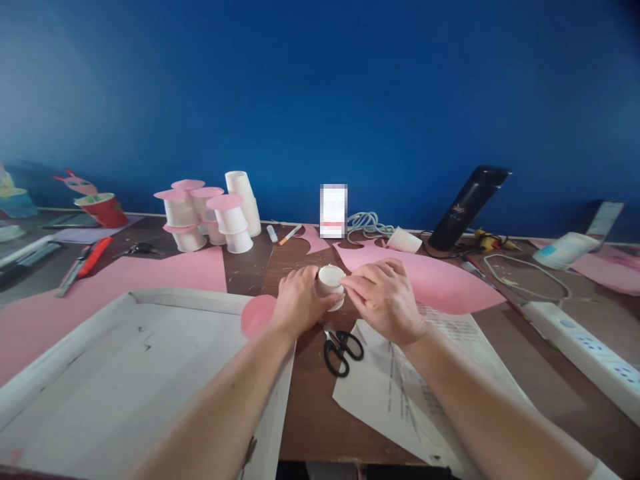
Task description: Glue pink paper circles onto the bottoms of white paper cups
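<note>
A small white paper cup [331, 277] stands at the middle of the table, its round end facing up. The fingers of my left hand [300, 293] wrap around its left side, with the thumb across the front. At the cup's right edge, my right hand [387, 293] has its thumb and forefinger pinched together; anything between them is too small to make out. Black-handled scissors [343, 351] lie just below the cup, blades partly hidden. Left of my left wrist, a pink paper disc [257, 316] rests on the edge of a white shallow box lid [150, 373].
Cups topped with pink discs [225, 202] are stacked at back left, beside nested white cups [243, 200]. Pink paper [440, 283] and a printed sheet [380, 393] lie right. A black bottle [465, 210], power strip [585, 347] and utility knife [77, 267] are farther out.
</note>
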A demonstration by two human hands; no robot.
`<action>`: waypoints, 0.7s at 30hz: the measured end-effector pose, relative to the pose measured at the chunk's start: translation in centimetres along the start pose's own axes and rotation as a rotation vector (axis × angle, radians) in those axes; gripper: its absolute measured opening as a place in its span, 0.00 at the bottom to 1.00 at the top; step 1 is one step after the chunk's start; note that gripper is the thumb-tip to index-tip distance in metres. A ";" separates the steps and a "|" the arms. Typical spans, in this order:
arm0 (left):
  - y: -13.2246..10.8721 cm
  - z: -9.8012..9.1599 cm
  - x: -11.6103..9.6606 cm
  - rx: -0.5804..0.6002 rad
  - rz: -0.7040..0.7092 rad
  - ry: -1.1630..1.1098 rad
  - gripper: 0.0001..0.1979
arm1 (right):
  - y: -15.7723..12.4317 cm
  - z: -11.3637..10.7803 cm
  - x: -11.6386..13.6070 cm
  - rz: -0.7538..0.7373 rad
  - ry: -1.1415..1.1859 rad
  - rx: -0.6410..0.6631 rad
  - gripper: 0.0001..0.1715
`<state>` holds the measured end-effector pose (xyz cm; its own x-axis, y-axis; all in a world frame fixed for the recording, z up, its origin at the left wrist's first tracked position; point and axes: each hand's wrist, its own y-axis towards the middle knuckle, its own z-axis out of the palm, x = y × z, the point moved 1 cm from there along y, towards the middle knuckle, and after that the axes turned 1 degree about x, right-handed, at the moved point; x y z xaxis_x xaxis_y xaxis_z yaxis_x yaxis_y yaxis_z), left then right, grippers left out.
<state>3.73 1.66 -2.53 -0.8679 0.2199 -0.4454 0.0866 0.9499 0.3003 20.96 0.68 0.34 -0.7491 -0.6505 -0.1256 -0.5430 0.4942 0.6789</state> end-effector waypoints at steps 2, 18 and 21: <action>0.0 0.0 0.0 0.001 -0.007 0.003 0.20 | 0.1 -0.1 0.1 -0.007 -0.002 0.013 0.09; -0.1 -0.1 -0.2 0.010 -0.052 -0.015 0.17 | -0.2 0.6 1.0 0.015 0.024 0.032 0.10; -0.1 -0.2 -0.3 0.002 -0.068 -0.015 0.16 | -0.2 0.8 1.1 0.019 0.024 0.009 0.09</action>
<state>3.86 1.41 -2.25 -0.8644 0.1580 -0.4773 0.0284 0.9632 0.2674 19.95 0.29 -0.53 -0.7500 -0.6546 -0.0953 -0.5322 0.5116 0.6745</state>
